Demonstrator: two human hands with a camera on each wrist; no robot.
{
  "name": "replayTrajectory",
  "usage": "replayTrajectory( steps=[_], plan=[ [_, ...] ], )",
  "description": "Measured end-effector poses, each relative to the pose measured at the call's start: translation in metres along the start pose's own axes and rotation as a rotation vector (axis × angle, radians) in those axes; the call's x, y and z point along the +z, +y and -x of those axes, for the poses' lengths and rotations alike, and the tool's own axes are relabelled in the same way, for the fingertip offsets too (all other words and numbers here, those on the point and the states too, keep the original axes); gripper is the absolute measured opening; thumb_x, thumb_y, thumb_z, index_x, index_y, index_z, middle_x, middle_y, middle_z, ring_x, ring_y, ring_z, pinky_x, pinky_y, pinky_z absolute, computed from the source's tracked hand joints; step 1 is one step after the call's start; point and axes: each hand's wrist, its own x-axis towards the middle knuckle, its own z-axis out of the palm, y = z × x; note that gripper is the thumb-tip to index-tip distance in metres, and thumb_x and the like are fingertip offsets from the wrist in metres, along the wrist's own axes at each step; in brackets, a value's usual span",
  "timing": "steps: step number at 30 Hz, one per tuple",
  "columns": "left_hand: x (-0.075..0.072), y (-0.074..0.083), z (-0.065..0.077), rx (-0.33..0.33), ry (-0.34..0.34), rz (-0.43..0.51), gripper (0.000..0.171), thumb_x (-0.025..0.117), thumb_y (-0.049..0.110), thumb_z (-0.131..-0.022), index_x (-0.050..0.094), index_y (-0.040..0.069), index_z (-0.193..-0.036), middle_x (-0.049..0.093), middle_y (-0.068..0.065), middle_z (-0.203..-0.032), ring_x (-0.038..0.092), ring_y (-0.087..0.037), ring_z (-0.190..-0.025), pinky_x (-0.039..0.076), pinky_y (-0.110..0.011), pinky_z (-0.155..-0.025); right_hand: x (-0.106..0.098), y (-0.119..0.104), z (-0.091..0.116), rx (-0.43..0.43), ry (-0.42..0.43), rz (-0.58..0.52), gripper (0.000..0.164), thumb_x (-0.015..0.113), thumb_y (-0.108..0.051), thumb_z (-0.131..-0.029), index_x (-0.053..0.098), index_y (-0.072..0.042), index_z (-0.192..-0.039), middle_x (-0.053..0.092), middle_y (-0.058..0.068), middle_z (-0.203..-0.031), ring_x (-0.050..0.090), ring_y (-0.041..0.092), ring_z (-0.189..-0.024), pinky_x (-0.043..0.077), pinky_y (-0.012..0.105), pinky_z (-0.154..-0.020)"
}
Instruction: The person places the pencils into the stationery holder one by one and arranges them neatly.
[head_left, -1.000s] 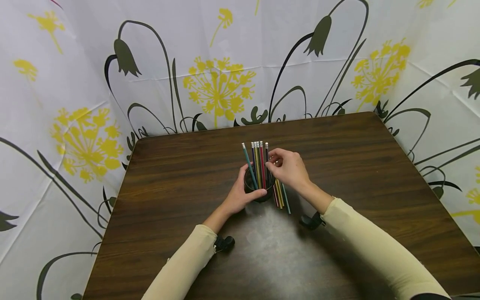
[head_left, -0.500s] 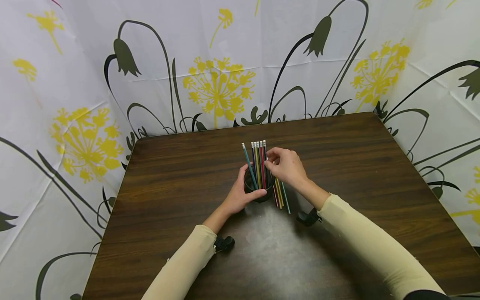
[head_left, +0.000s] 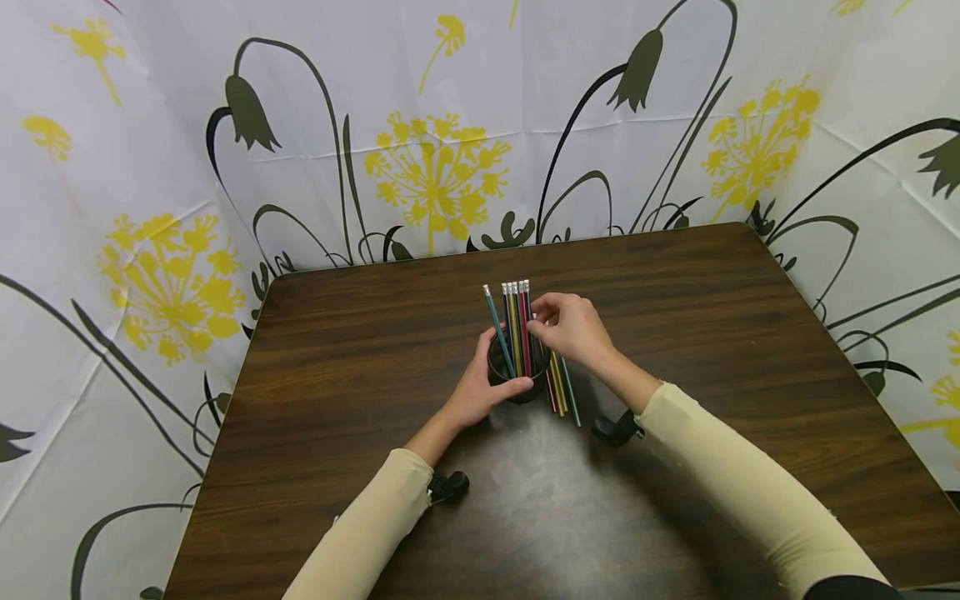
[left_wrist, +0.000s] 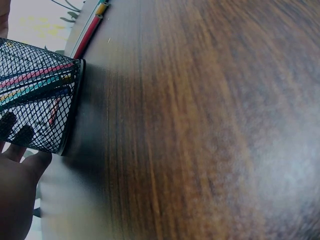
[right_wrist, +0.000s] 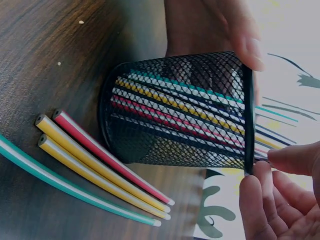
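Left fingers [left_wrist: 38, 162] round mesh cup [right_wrist: 145, 145], right fingers [right_wrist: 252, 200] at its rim [right_wrist: 248, 115]

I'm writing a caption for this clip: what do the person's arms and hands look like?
The left sleeve and right sleeve are plain pale yellow, ending near the wrists. The left hand and right hand are ungloved. Small black devices, one left and one right, sit by the cuffs. Something black crosses the right sleeve's upper end.
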Motion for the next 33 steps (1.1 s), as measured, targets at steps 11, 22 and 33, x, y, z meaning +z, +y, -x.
replayTrajectory(
  steps=[11,22,33],
  plan=[
    [-0.001,-0.001,-0.001,0.018,0.0,-0.005,0.089,0.074,0.016,-0.089,0.014,0.007,-0.154,0.038,-0.02,-0.147,0.047,-0.032,-0.127,0.036,-0.048,-0.105,-0.012,0.019,-0.007,0.13,-0.024,-0.211,0.023,0.067,-0.018,-0.093,0.069,-0.002,-0.11,0.07,0.014,-0.089,0.069,0.036,-0.073,0.054,0.031,-0.055],
    [0.0,0.001,0.0,0.012,0.012,-0.027,0.089,0.074,0.017,-0.088,0.016,0.012,-0.154,0.039,-0.016,-0.147,0.047,-0.03,-0.125,0.036,-0.047,-0.105,-0.002,0.062,-0.004,0.242,-0.069,-0.003,0.018,0.068,-0.022,-0.091,0.072,-0.007,-0.101,0.069,0.006,-0.087,0.064,0.015,-0.063,0.05,0.031,-0.059],
    [0.0,0.001,0.001,0.023,0.012,-0.013,0.089,0.075,0.015,-0.088,0.015,0.008,-0.154,0.041,-0.019,-0.145,0.047,-0.033,-0.125,0.035,-0.052,-0.105,0.012,0.081,0.0,0.274,-0.152,0.112,0.022,0.077,-0.028,-0.084,0.073,-0.011,-0.097,0.067,-0.002,-0.08,0.06,0.014,-0.059,0.045,0.034,-0.061]
  ],
)
